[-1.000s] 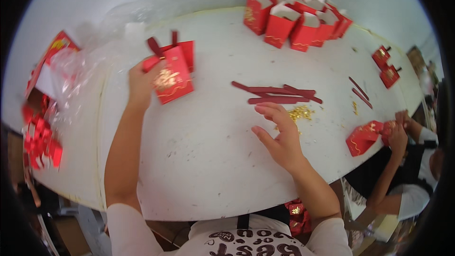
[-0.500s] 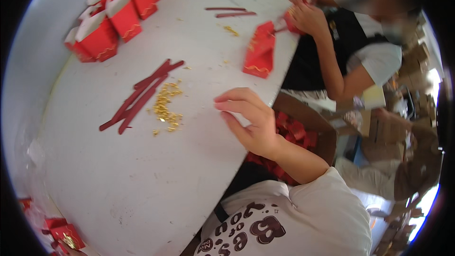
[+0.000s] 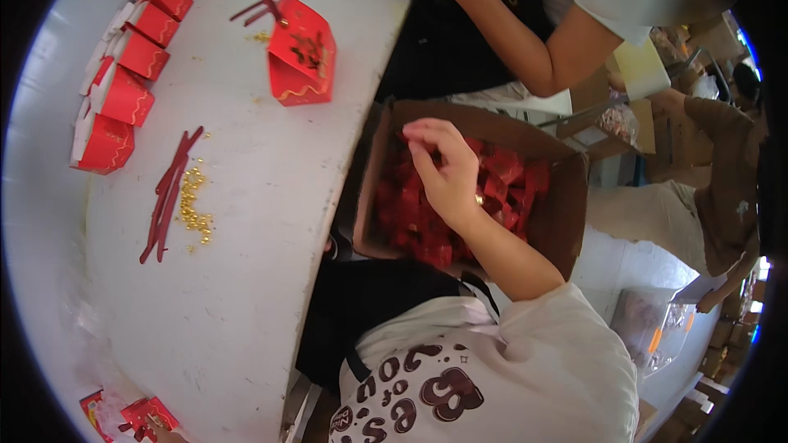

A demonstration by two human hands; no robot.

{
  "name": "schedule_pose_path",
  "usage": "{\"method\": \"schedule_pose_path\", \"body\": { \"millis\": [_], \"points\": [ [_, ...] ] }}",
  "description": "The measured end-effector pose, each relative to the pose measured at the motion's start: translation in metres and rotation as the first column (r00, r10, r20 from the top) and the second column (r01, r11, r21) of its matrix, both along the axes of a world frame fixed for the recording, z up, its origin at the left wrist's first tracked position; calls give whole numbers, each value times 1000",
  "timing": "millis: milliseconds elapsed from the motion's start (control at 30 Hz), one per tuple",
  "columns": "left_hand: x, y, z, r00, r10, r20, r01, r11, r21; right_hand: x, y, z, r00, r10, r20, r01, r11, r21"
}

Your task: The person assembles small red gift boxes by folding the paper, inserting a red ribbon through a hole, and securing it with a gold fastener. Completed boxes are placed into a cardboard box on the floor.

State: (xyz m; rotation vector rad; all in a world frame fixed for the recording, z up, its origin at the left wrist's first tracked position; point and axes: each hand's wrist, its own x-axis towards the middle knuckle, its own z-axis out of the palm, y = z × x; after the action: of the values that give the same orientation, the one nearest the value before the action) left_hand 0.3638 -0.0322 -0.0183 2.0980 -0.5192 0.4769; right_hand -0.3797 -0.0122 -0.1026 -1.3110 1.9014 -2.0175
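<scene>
My right hand (image 3: 447,168) hangs over an open cardboard carton (image 3: 570,230) at the table's right side. Its fingers are loosely bent, the thumb apart from them, and nothing shows in it. Below it, the carton holds a heap of red paper pieces (image 3: 501,168), some partly hidden by my hand and forearm. My left hand is out of the picture. On the white table (image 3: 246,279) lie several dark red ribbon strips (image 3: 168,197) beside a scatter of small gold beads (image 3: 193,209).
Open red boxes (image 3: 144,49) line the far left edge. A closed red box (image 3: 304,57) with a ribbon bow stands near the co-worker (image 3: 525,33) at the top. At the lower left, another person's fingers touch a red box (image 3: 152,416). A person in brown stands at the right.
My right hand has moved from above the table to over the carton. The view has swung right, so the table's things sit farther left. The co-worker's red box stands with its bow showing.
</scene>
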Motion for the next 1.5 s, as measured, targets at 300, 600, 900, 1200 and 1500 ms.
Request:
{"method": "schedule_pose_path", "body": {
  "millis": [300, 600, 900, 1200, 1500],
  "points": [
    [-162, -10, -11, 836, -430, 341, 292, 874, 387, -59, 134, -304, 833, -551, -41, 275, 349, 896],
    [-421, 9, -13, 29, -989, -144, 603, -97, 792, -81, 140, -419, 633, -769, 96, -66, 70, 995],
    [-489, -18, -5, -61, -977, -206, 334, -214, 918, -80, 155, -488, -220, -877, 426, -68, 450, 891],
    [-511, -30, -14, -136, -968, -212, 346, -247, 905, -90, 147, -452, -617, -341, 710, 196, 807, 557],
    [-511, -24, -11, -361, -926, -113, 513, -298, 805, -94, 127, -81, 706, -48, 706, -511, 657, 555]
  ]
}}
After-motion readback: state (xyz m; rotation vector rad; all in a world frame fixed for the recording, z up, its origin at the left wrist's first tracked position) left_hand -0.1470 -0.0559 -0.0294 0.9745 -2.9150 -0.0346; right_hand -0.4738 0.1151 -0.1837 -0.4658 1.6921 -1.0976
